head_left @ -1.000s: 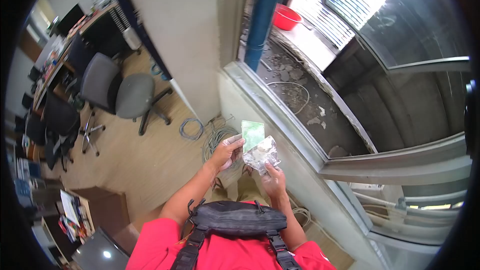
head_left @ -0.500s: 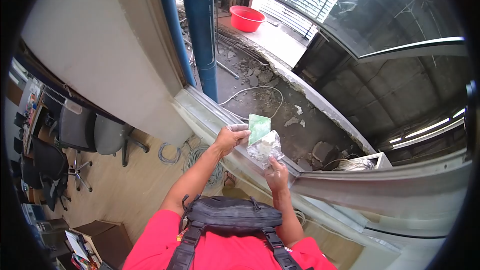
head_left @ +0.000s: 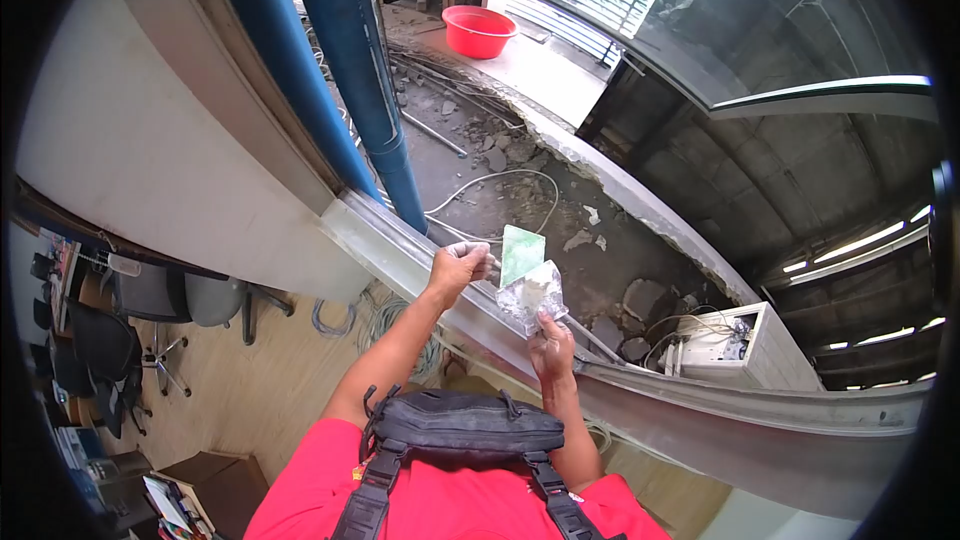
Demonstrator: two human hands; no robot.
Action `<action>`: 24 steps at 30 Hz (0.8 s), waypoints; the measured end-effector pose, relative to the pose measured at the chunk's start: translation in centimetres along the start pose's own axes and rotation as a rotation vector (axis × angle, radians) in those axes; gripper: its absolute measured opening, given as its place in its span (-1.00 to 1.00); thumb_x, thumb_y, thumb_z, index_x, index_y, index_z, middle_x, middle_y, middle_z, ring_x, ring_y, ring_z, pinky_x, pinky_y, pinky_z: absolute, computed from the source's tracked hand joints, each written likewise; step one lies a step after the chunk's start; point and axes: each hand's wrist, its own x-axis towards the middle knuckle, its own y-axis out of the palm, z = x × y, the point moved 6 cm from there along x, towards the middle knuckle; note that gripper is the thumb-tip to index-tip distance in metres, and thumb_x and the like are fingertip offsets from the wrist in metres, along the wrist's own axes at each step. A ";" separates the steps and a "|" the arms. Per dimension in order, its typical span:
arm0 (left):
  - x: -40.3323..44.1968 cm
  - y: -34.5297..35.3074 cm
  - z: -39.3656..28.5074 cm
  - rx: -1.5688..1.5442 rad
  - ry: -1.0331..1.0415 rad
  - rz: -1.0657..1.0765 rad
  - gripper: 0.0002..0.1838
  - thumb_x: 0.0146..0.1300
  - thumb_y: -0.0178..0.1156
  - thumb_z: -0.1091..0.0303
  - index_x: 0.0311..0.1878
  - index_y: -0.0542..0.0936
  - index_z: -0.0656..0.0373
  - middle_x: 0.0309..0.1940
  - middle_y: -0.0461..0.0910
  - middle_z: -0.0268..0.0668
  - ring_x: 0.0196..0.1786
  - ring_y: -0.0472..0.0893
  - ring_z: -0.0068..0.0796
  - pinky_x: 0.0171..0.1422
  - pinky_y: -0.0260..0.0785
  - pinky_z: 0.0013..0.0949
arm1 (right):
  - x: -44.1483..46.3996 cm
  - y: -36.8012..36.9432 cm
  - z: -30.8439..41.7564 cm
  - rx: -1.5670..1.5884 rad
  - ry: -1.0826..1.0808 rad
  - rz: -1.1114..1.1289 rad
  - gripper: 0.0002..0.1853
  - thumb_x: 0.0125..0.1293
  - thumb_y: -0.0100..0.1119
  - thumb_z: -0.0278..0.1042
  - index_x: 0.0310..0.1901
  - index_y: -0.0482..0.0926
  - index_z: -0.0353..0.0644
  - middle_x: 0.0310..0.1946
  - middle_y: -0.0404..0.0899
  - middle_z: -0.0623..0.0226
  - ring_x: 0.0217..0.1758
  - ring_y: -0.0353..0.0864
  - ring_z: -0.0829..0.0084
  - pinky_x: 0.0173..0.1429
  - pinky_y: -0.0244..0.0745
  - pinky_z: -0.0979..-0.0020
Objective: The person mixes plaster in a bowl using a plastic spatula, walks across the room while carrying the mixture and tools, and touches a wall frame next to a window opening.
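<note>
My right hand (head_left: 551, 342) grips the near edge of a flat piece smeared with white paste (head_left: 530, 300). A pale green rectangular flat piece (head_left: 521, 254) adjoins its far edge; I cannot tell whether the two are joined. My left hand (head_left: 462, 272) is just left of the green piece, its fingers curled together and dusted white. Anything between those fingers is hidden. Both hands are above the metal window sill (head_left: 400, 258).
Beyond the sill are blue pipes (head_left: 375, 80), rubble (head_left: 505, 155), a red basin (head_left: 480, 33) and a white box unit (head_left: 740, 348). An open window pane (head_left: 790, 30) hangs at upper right. Office chairs (head_left: 95, 335) and coiled cable (head_left: 385, 325) are on the indoor floor.
My left hand has drawn away leftward from the green piece, its fingers curling in. My right hand keeps its grip on the paste-smeared piece. The camera view has shifted, showing more of the white box.
</note>
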 end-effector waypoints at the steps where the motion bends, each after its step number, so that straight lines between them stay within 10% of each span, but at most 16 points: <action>1: 0.7 -0.2 0.1 0.131 0.018 -0.016 -0.71 0.43 0.37 0.28 0.07 0.71 0.28 -0.13 0.79 -0.28 -0.16 0.75 -0.50 0.02 0.61 -0.42 | -0.1 0.4 0.5 0.005 -0.008 0.001 -0.65 0.52 0.11 -0.53 0.26 0.48 -0.47 0.19 0.63 0.15 0.27 0.61 0.28 0.46 0.44 0.25; 5: 0.3 0.7 -2.1 0.694 0.458 -0.133 -0.57 0.47 0.31 0.14 0.15 0.69 0.34 0.00 0.79 -0.20 -0.08 0.74 -0.43 0.09 0.57 -0.38 | 0.2 0.7 1.2 0.009 -0.022 -0.014 -0.65 0.52 0.12 -0.52 0.27 0.49 -0.44 0.20 0.63 0.17 0.28 0.61 0.29 0.44 0.46 0.25; 7: 0.9 1.5 -1.9 0.538 0.378 -0.062 -0.62 0.48 0.30 0.14 0.15 0.71 0.26 -0.01 0.79 -0.24 -0.01 0.74 -0.47 0.12 0.58 -0.38 | 0.2 0.7 1.6 0.021 -0.030 -0.017 -0.65 0.52 0.13 -0.52 0.26 0.50 -0.44 0.20 0.63 0.17 0.28 0.62 0.29 0.44 0.47 0.25; 9: 0.3 2.7 -0.1 0.151 -0.133 0.136 -0.66 0.48 0.31 0.18 0.14 0.72 0.22 -0.03 0.78 -0.29 0.01 0.74 -0.50 0.14 0.60 -0.38 | 0.3 0.7 1.6 0.037 -0.038 -0.019 -0.65 0.52 0.13 -0.52 0.26 0.50 -0.44 0.20 0.63 0.17 0.27 0.62 0.29 0.43 0.48 0.26; 24: 0.0 2.8 -0.9 0.155 -0.161 0.171 -0.74 0.44 0.37 0.23 -0.05 0.76 0.25 -0.26 0.77 -0.33 -0.30 0.69 -0.60 -0.16 0.59 -0.48 | 1.1 0.0 0.6 0.028 -0.007 -0.036 -0.72 0.53 0.13 -0.51 0.17 0.55 -0.46 0.13 0.66 0.17 0.21 0.65 0.32 0.38 0.49 0.27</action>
